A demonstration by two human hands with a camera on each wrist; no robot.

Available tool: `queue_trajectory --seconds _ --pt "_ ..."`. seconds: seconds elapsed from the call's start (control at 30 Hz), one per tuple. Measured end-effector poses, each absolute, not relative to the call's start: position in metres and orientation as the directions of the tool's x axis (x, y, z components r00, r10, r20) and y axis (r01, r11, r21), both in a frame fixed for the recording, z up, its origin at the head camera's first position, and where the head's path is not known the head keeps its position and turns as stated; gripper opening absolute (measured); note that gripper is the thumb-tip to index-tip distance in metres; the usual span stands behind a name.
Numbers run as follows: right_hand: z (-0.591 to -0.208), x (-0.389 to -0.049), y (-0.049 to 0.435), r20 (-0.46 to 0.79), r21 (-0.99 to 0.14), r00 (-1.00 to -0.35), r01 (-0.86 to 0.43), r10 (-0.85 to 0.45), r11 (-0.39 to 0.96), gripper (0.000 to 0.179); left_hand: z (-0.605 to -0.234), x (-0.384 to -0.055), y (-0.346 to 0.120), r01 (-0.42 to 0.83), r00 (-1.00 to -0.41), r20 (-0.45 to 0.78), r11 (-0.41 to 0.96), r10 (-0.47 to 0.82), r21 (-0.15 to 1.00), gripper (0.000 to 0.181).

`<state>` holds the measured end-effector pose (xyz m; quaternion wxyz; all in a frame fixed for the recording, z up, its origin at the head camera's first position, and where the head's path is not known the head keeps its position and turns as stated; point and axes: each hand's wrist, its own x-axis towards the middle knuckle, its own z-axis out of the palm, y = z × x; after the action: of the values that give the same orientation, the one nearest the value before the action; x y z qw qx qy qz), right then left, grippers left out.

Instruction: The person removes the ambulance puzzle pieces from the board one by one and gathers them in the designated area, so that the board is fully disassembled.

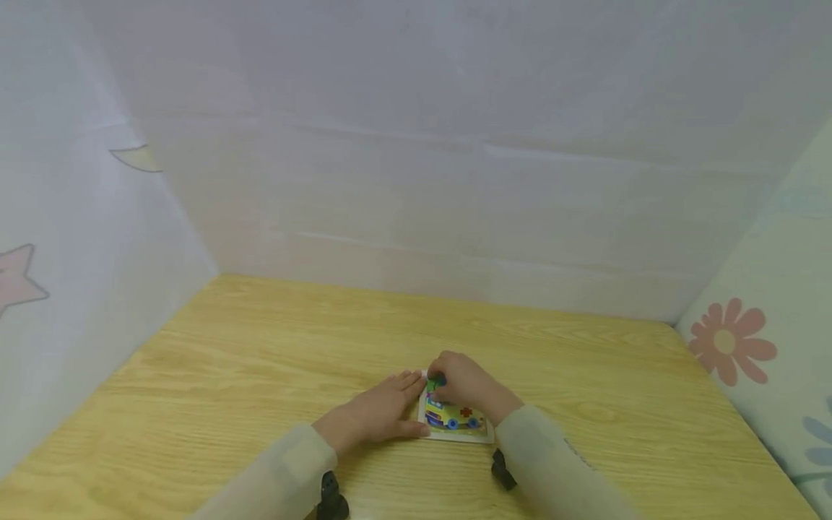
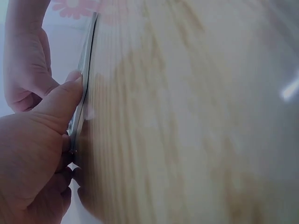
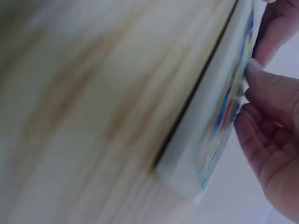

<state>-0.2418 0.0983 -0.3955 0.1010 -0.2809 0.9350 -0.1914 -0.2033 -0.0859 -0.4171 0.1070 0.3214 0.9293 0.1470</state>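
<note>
A small flat picture board (image 1: pixel 453 436) with a white border lies on the wooden table. Its picture shows a yellow ambulance with blue wheels and a red cross. At the board's left side, my left hand (image 1: pixel 380 413) rests with its thumb by the near corner and its extended fingers by the far corner. My right hand (image 1: pixel 464 379) is over the board's far part, fingers bent downward. Between its thumb and forefinger shows a dark green-blue puzzle piece (image 1: pixel 440 379), partly hidden. In the right wrist view the thumb (image 3: pixel 268 86) reaches the board's printed face.
The wooden table (image 1: pixel 292 339) spreads around the board. A pale back wall (image 1: pixel 416 180) and side walls with a star, a moon and flowers (image 1: pixel 724 343) enclose it. Dark wrist devices (image 1: pixel 331 497) sit under both sleeves.
</note>
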Motion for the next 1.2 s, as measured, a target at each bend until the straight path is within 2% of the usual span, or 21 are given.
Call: queue_trajectory --seconds 0.37,0.6,0.8,1.0,1.2 --pt "-0.402 -0.239 0.103 -0.034 -0.513 -0.846 -0.442 -0.532 0.736 0.037 -0.415 -0.204 -0.084 0.547 -0.783 -0.102 0.757 0.614 0.358 0.084" --pt "-0.404 -0.236 0.103 -0.014 -0.573 -0.878 -0.385 -0.478 0.723 0.025 -0.417 -0.204 -0.082 0.543 -0.791 -0.093 0.764 0.605 0.347 0.085" --pt "-0.407 -0.238 0.104 -0.014 -0.576 -0.885 -0.374 -0.466 0.727 0.024 -0.418 -0.202 -0.082 0.545 -0.79 -0.083 0.758 0.607 0.358 0.084" --pt "-0.404 -0.243 0.101 -0.059 -0.554 -0.874 -0.373 -0.482 0.744 0.025 -0.419 -0.202 -0.083 0.535 -0.792 -0.095 0.761 0.603 0.367 0.085" --pt "-0.396 -0.245 0.095 -0.112 -0.553 -0.888 -0.317 -0.445 0.77 0.028 -0.419 -0.204 -0.084 0.534 -0.792 -0.093 0.759 0.603 0.371 0.085"
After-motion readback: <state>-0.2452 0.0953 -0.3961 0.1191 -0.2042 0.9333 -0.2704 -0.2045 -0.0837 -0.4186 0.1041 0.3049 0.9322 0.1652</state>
